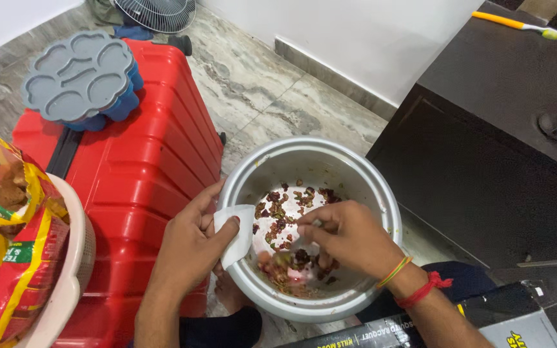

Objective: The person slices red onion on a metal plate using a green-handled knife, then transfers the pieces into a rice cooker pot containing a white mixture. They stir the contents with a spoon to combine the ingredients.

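Your left hand gripped the near-left rim of a round metal pot, with the thumb hooked over the edge and a folded white tissue pinched between thumb and fingers against the pot's wall. The pot sat low in front of you, just to the right of a red hard-shell suitcase and close to a dark cabinet on your right. Your right hand reached down inside the pot, its fingers curled together around a small utensil whose shape I could not make out; the tip was down among dark reddish and greenish food scraps scattered over the pale bottom, with a wetter, pinkish heap lying nearest you. Your right wrist wore coloured thread bands. On top of the suitcase, well apart from your hands, rested a stack of grey and blue moulded trays. At the far left a pale basket held red and yellow printed packets. A white fan grille stood on the marble floor beyond the suitcase, a yellow toothbrush lay on the cabinet top, and a dark printed box sat by your right forearm.
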